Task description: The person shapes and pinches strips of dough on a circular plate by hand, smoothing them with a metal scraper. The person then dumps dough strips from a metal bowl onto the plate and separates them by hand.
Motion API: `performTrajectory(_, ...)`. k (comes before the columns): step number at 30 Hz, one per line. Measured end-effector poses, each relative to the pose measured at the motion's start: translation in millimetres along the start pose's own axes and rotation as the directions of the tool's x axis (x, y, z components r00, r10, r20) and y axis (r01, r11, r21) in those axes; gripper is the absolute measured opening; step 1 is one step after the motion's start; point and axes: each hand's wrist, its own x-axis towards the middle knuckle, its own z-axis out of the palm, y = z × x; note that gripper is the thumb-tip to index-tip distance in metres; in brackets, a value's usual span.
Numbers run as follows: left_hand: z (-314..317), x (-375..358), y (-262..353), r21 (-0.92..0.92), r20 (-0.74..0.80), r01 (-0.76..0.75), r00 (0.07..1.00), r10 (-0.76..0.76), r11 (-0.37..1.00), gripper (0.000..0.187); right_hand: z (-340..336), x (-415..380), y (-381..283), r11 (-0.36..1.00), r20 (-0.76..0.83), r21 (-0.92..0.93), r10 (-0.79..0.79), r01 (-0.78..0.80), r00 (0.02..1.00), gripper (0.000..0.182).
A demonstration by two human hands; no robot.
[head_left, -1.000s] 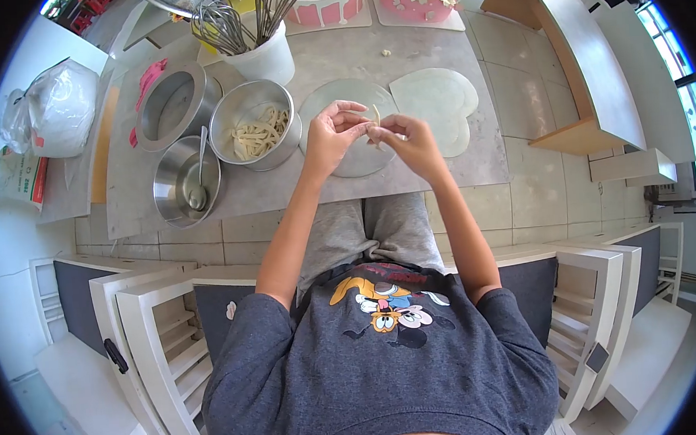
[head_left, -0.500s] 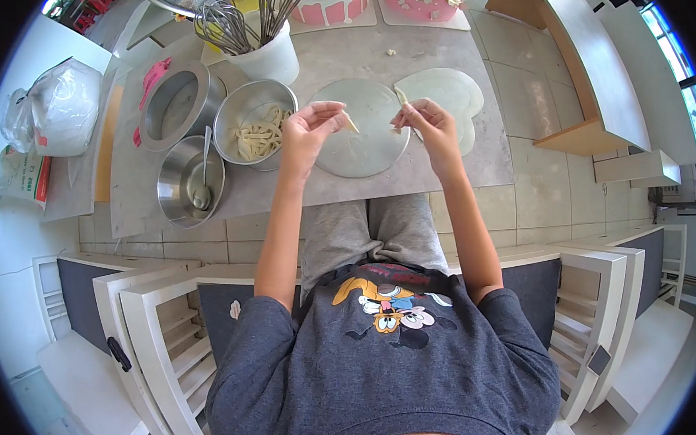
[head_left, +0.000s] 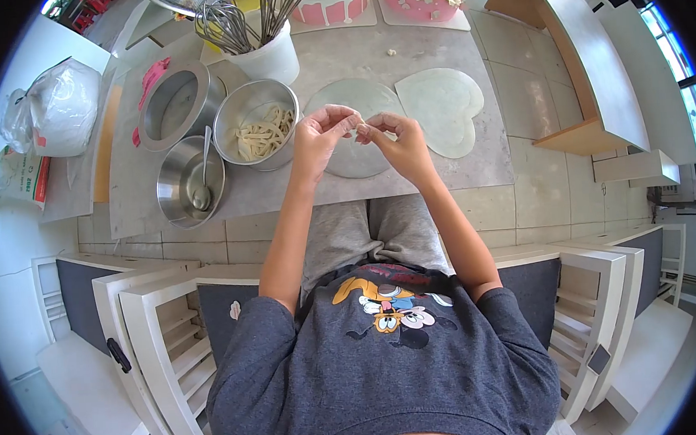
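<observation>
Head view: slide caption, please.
Left hand and right hand close together above a disc, beside a metal pot of pale strips.

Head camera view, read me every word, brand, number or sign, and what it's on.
No text reads clearly.
White, green and red plastic bag at far left: printing, possibly digits, too small and blurred to read.
Dark grey short-sleeved T-shirt: dark red marks above the colourful cartoon print, perhaps lettering, too blurred to read.
</observation>
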Motion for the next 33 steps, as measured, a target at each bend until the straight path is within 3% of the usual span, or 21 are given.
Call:
performTrajectory(12, -2.1, -0.2, -2.4, -0.077, -0.088, -0.021, 0.996, 0.014, 0.997, 0.014, 0.8, -1.8, 0.6, 0.998, 0.012, 0.061, 0.012, -0.013, 1.0, 0.016)
performTrajectory(33, -8.1, 1.0, -2.1, -0.067, -0.078, -0.013, 0.997, 0.008, 0.998, 0.013, -0.4, -3.6, 3.8, 0.996, 0.029, 0.082, 0.032, -0.035, 0.999, 0.018)
